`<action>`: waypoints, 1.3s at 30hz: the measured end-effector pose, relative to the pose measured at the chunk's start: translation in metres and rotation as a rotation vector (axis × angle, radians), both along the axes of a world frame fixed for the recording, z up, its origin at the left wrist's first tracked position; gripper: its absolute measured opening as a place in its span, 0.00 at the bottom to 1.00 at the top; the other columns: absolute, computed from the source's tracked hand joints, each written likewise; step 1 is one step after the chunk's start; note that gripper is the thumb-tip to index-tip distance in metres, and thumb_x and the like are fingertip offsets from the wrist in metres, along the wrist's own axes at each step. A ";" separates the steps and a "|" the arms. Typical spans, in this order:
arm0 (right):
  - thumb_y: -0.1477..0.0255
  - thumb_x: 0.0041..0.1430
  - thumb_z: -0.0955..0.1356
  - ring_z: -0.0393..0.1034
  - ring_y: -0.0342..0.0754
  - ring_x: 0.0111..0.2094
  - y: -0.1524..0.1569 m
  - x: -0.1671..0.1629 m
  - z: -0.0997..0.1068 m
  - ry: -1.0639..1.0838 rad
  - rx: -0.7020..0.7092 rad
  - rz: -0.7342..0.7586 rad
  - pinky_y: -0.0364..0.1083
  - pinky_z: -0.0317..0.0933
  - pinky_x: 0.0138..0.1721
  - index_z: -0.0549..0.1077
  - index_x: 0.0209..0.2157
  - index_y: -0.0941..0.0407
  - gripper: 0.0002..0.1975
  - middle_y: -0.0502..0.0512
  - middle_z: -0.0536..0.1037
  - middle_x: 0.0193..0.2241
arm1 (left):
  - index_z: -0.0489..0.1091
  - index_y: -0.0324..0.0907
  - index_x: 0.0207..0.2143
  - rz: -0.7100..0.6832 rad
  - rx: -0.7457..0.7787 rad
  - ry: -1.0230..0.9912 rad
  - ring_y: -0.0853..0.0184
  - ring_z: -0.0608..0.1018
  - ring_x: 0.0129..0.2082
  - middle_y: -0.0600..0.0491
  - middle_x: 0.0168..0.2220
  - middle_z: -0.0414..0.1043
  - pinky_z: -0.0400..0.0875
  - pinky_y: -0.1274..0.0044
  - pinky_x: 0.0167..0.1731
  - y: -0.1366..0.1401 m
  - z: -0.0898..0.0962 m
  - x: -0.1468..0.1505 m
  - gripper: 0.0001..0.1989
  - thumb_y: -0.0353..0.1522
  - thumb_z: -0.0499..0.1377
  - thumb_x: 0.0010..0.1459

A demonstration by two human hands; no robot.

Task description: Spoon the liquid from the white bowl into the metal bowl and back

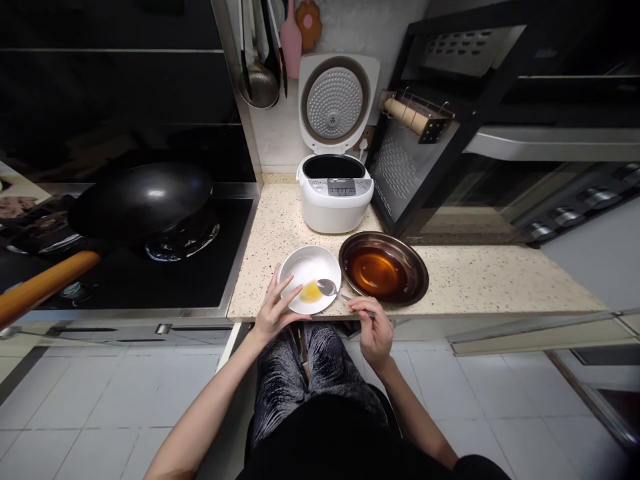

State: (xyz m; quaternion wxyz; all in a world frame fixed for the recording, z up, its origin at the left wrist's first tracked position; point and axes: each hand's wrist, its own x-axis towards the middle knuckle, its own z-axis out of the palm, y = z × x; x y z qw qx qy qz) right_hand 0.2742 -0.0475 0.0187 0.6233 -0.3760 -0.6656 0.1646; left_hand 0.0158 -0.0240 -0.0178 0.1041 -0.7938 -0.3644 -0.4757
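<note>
A white bowl [301,262] stands at the counter's front edge, tilted slightly toward me, with a small pool of yellow liquid [311,291] in it. My left hand [274,309] grips the bowl from its left side, fingers spread over the rim and thumb along the front. Pinched by its handle in my right hand [375,330] is a metal spoon [327,287], its head inside the bowl beside the yellow liquid. Just right of the bowl sits a wide metal basin [419,263] holding reddish-brown liquid [377,273].
Behind the bowl stands a white rice cooker [336,212] with its lid raised. A black wok [145,200] with a wooden handle [55,283] rests on the stove at left. Utensils hang on the wall near a strainer [263,87]. A dark rack and oven [480,193] occupy the right.
</note>
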 end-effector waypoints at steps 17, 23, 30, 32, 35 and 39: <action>0.71 0.73 0.62 0.76 0.47 0.36 0.005 -0.003 -0.015 0.149 -0.172 0.076 0.48 0.71 0.39 0.74 0.39 0.53 0.10 0.53 0.79 0.33 | 0.63 0.45 0.69 -0.031 0.063 0.017 0.38 0.59 0.73 0.39 0.65 0.69 0.70 0.41 0.62 0.001 0.004 0.003 0.40 0.43 0.70 0.58; 0.68 0.73 0.62 0.75 0.46 0.34 0.006 -0.007 -0.015 0.205 -0.215 0.109 0.47 0.72 0.37 0.74 0.38 0.53 0.11 0.53 0.79 0.34 | 0.64 0.46 0.68 -0.029 0.042 0.017 0.38 0.59 0.73 0.39 0.64 0.69 0.70 0.42 0.62 0.000 0.003 0.002 0.38 0.42 0.70 0.58; 0.68 0.73 0.63 0.76 0.46 0.33 0.003 -0.024 -0.022 0.318 -0.251 0.094 0.47 0.72 0.38 0.72 0.37 0.54 0.10 0.53 0.79 0.33 | 0.63 0.45 0.69 -0.025 0.031 0.018 0.39 0.60 0.73 0.39 0.63 0.70 0.70 0.42 0.62 0.001 0.002 0.002 0.39 0.44 0.69 0.59; 0.68 0.73 0.63 0.75 0.45 0.33 0.002 -0.027 -0.025 0.338 -0.246 0.102 0.47 0.72 0.38 0.72 0.38 0.54 0.10 0.52 0.79 0.33 | 0.63 0.45 0.69 -0.030 0.023 -0.011 0.40 0.59 0.74 0.38 0.63 0.70 0.70 0.44 0.63 0.001 0.003 0.002 0.39 0.44 0.69 0.59; 0.67 0.73 0.62 0.75 0.46 0.32 0.001 -0.031 -0.025 0.366 -0.248 0.086 0.47 0.72 0.37 0.71 0.38 0.54 0.10 0.53 0.78 0.33 | 0.63 0.46 0.69 -0.007 -0.011 -0.060 0.42 0.64 0.72 0.38 0.64 0.69 0.69 0.45 0.65 0.000 0.004 0.001 0.40 0.45 0.69 0.58; 0.67 0.73 0.62 0.75 0.46 0.32 0.001 -0.032 -0.019 0.392 -0.244 0.069 0.47 0.72 0.36 0.70 0.38 0.53 0.09 0.53 0.78 0.34 | 0.64 0.48 0.68 0.057 -0.087 -0.085 0.45 0.74 0.65 0.38 0.65 0.69 0.70 0.48 0.64 -0.002 0.007 -0.002 0.40 0.47 0.70 0.56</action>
